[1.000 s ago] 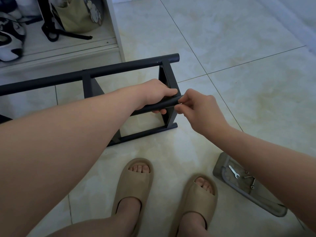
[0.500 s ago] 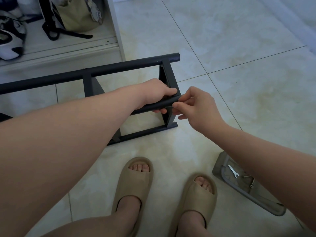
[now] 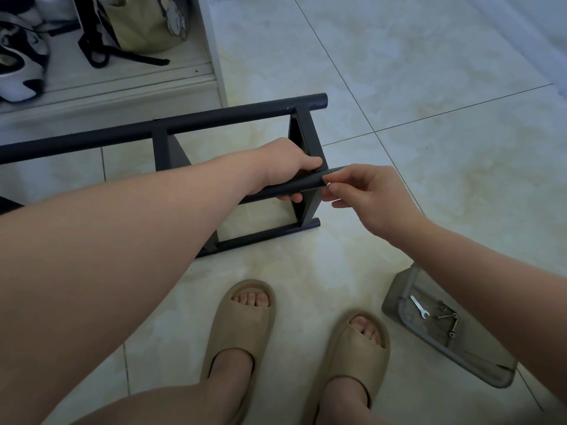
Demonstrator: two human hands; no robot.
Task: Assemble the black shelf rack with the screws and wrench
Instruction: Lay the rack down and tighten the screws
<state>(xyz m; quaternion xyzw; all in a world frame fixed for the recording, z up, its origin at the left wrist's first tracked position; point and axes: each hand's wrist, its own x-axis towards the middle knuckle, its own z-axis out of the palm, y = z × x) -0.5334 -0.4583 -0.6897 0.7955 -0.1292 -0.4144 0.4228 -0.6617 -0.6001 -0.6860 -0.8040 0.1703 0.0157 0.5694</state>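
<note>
The black shelf rack [image 3: 214, 118] lies on the tiled floor with its end frame toward me. My left hand [image 3: 287, 170] grips a black tube [image 3: 302, 184] near its right end, beside the end frame. At that tube end my right hand [image 3: 365, 191] pinches a small silver screw [image 3: 327, 184] between thumb and forefinger. A small silver wrench [image 3: 419, 306] and a few loose screws [image 3: 451, 322] lie in a grey tray [image 3: 395, 305] on the floor at the lower right.
A white cabinet ledge [image 3: 107, 84] at the top left holds a sneaker [image 3: 18, 69] and a khaki bag [image 3: 144, 23]. My feet in tan slippers [image 3: 242, 326] stand just in front of the rack. Bare tiles stretch to the right.
My right hand has shifted slightly at the tube end, and the silver screw now shows between its fingertips. The left hand keeps its grip on the tube.
</note>
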